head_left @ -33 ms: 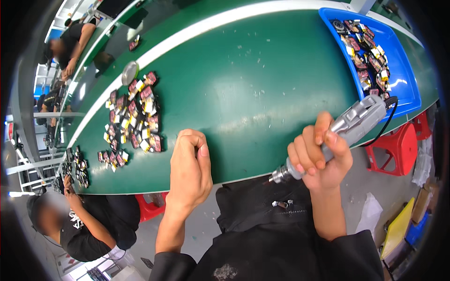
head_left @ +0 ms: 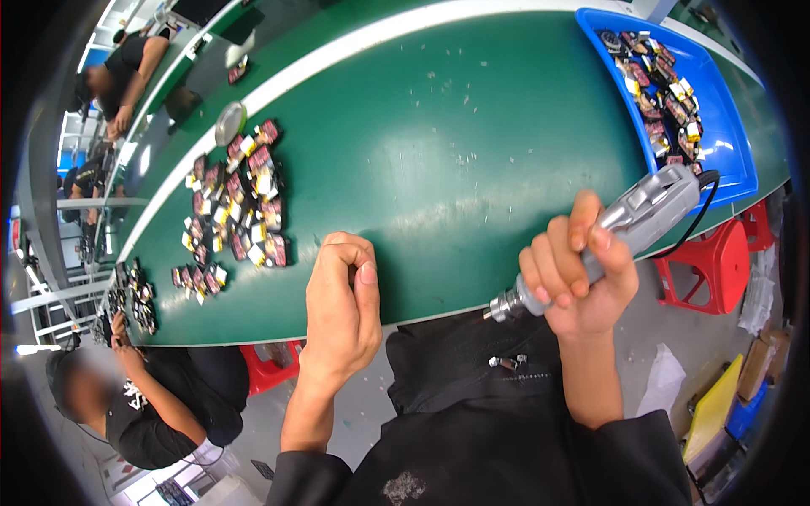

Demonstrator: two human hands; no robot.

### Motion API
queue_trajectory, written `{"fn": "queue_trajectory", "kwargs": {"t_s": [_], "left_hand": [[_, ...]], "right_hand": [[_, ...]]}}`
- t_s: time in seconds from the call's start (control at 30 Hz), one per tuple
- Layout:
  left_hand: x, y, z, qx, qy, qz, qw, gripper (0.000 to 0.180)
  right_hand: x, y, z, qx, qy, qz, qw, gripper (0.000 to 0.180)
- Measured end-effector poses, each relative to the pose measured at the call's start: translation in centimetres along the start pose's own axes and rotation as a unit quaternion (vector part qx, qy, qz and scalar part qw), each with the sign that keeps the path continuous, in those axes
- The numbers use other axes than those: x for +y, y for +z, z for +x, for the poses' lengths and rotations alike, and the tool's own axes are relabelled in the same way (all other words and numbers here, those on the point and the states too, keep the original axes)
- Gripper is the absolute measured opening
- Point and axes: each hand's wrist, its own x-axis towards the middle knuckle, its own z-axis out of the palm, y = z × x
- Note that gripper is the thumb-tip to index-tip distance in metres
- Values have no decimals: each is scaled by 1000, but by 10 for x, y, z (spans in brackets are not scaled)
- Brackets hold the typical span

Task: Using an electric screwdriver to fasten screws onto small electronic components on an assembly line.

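Note:
My right hand [head_left: 582,274] is wrapped round a silver-grey electric screwdriver [head_left: 648,207], its cord leaving from the back end. The screwdriver's tip points left and down, just over the table's near edge. Closed in a fist, my left hand [head_left: 344,295] rests at that edge; its inside is hidden, so I cannot tell whether it holds anything. Farther left lies a pile of small black parts [head_left: 274,215] with pink, white and yellow faces. Similar parts [head_left: 675,110] fill part of a blue tray [head_left: 732,160] at the far right.
The green table [head_left: 396,202] carries scattered pale bits. A round shallow dish [head_left: 229,123] stands behind the pile. On the left, a co-worker [head_left: 160,405] sits handling dark parts [head_left: 143,305]. A red stool [head_left: 707,268] is right of me, with white sheets [head_left: 662,379] on the floor.
The table and piles sit slightly higher in the picture. Both hands keep nearly the same pose, the right still round the electric screwdriver.

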Motion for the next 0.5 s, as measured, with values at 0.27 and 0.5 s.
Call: {"fn": "queue_trajectory", "kwargs": {"t_s": [0.27, 0.5], "left_hand": [[29, 27, -27, 52, -96, -531, 840, 10], [35, 39, -32, 51, -103, -599, 792, 14]], "right_hand": [[-5, 41, 7, -47, -89, 70, 992, 18], [4, 46, 6, -28, -121, 55, 991, 20]]}}
